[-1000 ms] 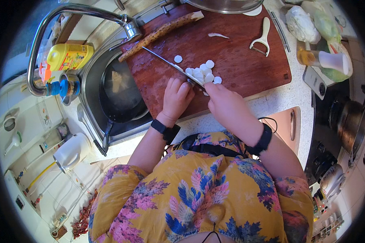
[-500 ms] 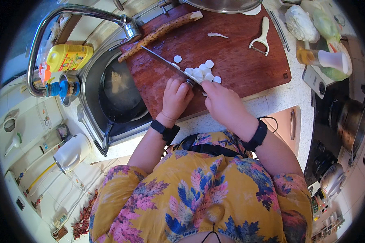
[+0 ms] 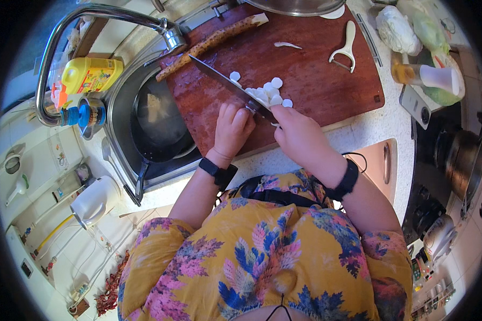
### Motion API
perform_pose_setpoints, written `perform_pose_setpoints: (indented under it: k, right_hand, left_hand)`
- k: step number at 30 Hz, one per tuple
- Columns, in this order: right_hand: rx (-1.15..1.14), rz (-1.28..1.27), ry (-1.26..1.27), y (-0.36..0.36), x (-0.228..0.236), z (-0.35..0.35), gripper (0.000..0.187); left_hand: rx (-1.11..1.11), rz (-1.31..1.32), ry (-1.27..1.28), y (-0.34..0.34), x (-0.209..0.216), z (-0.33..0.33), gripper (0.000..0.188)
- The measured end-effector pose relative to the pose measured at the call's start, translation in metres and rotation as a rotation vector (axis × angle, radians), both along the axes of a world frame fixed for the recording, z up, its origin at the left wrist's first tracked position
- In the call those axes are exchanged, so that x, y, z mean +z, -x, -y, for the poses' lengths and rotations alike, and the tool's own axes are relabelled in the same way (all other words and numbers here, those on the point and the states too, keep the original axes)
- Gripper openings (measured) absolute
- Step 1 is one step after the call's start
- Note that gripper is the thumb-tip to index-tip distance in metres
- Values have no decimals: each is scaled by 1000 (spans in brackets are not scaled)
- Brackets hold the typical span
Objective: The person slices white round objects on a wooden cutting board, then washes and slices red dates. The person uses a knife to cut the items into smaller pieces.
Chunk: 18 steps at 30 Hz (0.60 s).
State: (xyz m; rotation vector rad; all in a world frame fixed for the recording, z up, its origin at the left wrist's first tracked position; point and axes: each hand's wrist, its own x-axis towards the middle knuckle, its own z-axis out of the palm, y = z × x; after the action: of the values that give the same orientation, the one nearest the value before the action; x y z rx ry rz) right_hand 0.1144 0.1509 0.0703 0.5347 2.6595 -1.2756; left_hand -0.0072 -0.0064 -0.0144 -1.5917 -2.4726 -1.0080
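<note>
White slices (image 3: 269, 92) lie in a loose heap on the brown cutting board (image 3: 326, 99), along the far side of the knife (image 3: 215, 74). My right hand (image 3: 299, 128) is closed round its handle; my left hand (image 3: 232, 127) curls its fingers just beside the blade, and I cannot tell whether they grip anything. Beyond the tip lies a long brown-skinned root (image 3: 215, 41); farther right, a white peeler (image 3: 350, 38); left, a black pan (image 3: 160, 125) sits in the sink (image 3: 112, 115).
</note>
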Motion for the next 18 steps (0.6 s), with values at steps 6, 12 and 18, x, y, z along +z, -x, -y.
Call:
perform_pose_setpoints:
  k: [6,12,18]
  right_hand:
    - [43,6,-7,-6,4,3,29]
    - [5,18,-6,-2,1,3,29]
    - [16,-22,19,-8,4,6,28]
  left_hand:
    - [28,-1,-2,-1,-2,1,22]
    - [6,-17,-22,0,0,1,22]
    - [15,-8,-21,-1,0,2,22]
